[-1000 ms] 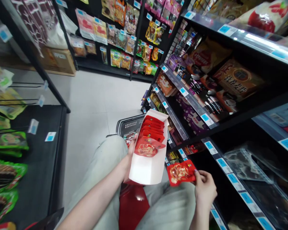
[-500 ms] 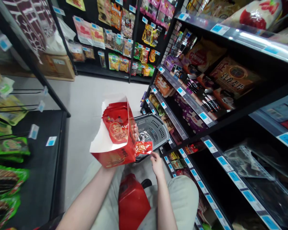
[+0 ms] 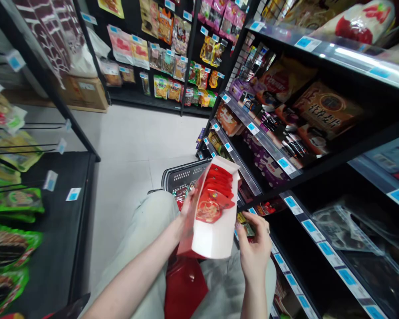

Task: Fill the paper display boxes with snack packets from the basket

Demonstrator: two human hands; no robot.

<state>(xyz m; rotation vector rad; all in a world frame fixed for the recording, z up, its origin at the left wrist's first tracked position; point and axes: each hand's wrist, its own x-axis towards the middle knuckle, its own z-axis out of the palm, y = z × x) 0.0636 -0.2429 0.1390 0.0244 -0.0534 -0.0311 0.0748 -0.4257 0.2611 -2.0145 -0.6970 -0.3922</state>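
Note:
My left hand (image 3: 188,204) grips an open red cardboard box (image 3: 186,237) by its left side, in front of my knees. Inside the box, red snack packets (image 3: 216,190) stand in a row, one with its noodle-like picture facing up. My right hand (image 3: 255,235) hovers just right of the box, thumb and fingers apart, with nothing seen between them. Beyond the box, a grey shopping basket (image 3: 177,173) stands on the floor, partly hidden by the box and my knee. Some small shiny packets (image 3: 181,195) show inside it.
A black shelf rack (image 3: 269,188) with price tags rises close on my right. On the left stands a low black shelf (image 3: 63,221) with hanging green packets (image 3: 15,201). Hung snacks line the back wall. A red object (image 3: 184,288) sits between my legs.
The box has moved right and turned, its open side now tilted more toward me. The red packet at my right fingertips is no longer there, and that hand has moved right and opened.

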